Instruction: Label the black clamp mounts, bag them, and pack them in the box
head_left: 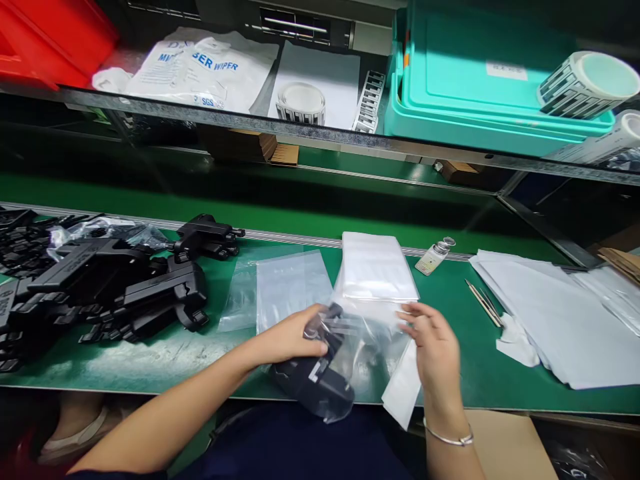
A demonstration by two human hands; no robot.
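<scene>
My left hand (300, 337) is closed around a black plastic part (320, 383) near the table's front edge. A clear plastic bag (357, 353) covers some of this part and spreads out to the right. At the bag's right side is my right hand (433, 347), fingers bent and thumb close to them, seemingly pinching the film. Just beyond the hands lies a stack of clear bags (377, 267). More flat clear bags (290, 287) lie left of that stack. A folded white paper strip (403, 383) sits beneath my right hand.
Several black plastic parts (165, 293) are piled at left. On the right stand a small glass bottle (433, 257), tweezers (484, 301) and white sheets (565, 320). The overhead shelf carries a teal box (465, 73), label rolls (300, 103) and a wiper packet (200, 73).
</scene>
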